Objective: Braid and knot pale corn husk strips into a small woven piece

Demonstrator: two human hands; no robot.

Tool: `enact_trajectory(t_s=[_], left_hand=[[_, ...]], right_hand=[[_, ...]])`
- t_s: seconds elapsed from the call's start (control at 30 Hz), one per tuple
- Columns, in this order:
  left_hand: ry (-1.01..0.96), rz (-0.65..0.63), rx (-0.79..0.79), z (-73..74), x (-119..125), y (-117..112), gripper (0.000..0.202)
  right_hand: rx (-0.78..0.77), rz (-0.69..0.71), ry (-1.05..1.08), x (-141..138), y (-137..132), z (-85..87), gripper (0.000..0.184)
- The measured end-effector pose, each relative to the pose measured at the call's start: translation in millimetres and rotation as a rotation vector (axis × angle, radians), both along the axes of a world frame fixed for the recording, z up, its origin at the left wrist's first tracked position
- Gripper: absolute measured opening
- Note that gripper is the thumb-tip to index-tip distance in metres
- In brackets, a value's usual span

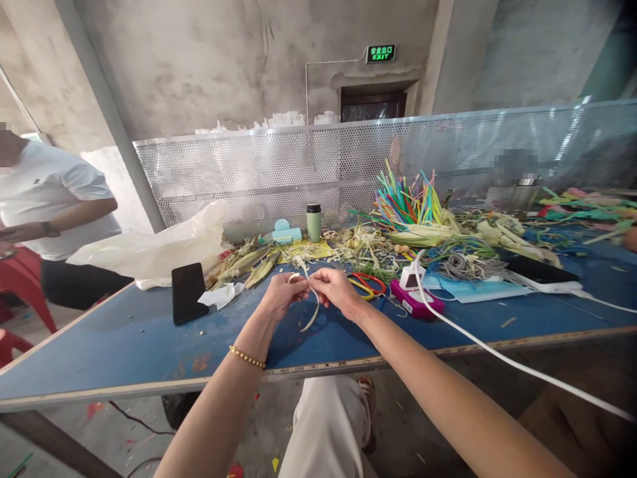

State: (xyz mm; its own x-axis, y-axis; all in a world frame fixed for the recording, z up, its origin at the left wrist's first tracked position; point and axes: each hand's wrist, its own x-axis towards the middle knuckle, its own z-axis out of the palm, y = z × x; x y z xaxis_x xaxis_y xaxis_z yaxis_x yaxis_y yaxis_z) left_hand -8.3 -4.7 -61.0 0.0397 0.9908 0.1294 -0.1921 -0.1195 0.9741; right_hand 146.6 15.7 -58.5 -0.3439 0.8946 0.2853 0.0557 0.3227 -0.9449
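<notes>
**A pale strip (pixel 316 309) is pinched over a blue table (pixel 119 338)**

The clearest writing is on the green sign (pixel 381 54) high on the far wall (pixel 199 60): it says "EXIT", with four Chinese characters, 安全出口, above. The white shirt of the person (pixel 74 192) on the left carries a small dark mark, too small to read. The purple box (pixel 418 302) has a light label, also unreadable to me.

The left hand (pixel 283 293) and the right hand (pixel 338 292) meet near the middle of the table, each pinching the strip between thumb and fingers. Its tail curls down below the fingertips, and a short end stands up.

The wooden near edge of the table passes under both forearms. To the left, the black phone (pixel 188 293) and a crumpled white paper (pixel 221 295) limit the room; the widest blue stretch, with a few crumbs, lies left of the phone. To the right, red and yellow loops (pixel 377 277) lie just beside the right hand, then the purple box and a white cable (pixel 470 336), which crosses the near edge.

Farther away, dried husks (pixel 259 269), a green bottle (pixel 314 224) and a bundle of coloured sticks (pixel 405 202) stand or lie before a perforated metal panel (pixel 239 166). The wall is rough grey.
</notes>
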Motion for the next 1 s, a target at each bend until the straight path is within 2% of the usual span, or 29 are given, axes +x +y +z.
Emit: enact_trajectory(t_s=[0.17, 0.27, 0.37, 0.67, 0.8, 1.0], left_hand=[[0.011, 0.033, -0.041, -1.0, -0.7, 1.1, 0.025], [-0.033, -0.005, -0.071, -0.8, -1.1, 1.7, 0.025], [-0.054, -0.042, -0.098, 0.2, -0.6, 1.8, 0.024], [-0.094, -0.026, -0.200, 5.2, -0.4, -2.3, 0.015], [-0.118, -0.061, -0.246, 6.9, -0.7, -4.0, 0.013], [-0.116, -0.076, -0.230, 4.4, 0.1, -3.1, 0.015]], right_hand=[[0.008, 0.018, 0.006, 1.0, -1.2, 1.4, 0.033], [-0.003, 0.038, 0.002, 2.6, -0.3, 1.9, 0.030], [-0.002, 0.043, -0.011, 2.9, 2.0, 0.5, 0.024], [0.058, -0.013, -0.109, 0.0, 0.4, -0.4, 0.005], [0.070, -0.041, -0.143, -0.1, -2.6, 3.0, 0.004], [0.059, -0.047, -0.129, -1.3, 0.6, 0.4, 0.006]])
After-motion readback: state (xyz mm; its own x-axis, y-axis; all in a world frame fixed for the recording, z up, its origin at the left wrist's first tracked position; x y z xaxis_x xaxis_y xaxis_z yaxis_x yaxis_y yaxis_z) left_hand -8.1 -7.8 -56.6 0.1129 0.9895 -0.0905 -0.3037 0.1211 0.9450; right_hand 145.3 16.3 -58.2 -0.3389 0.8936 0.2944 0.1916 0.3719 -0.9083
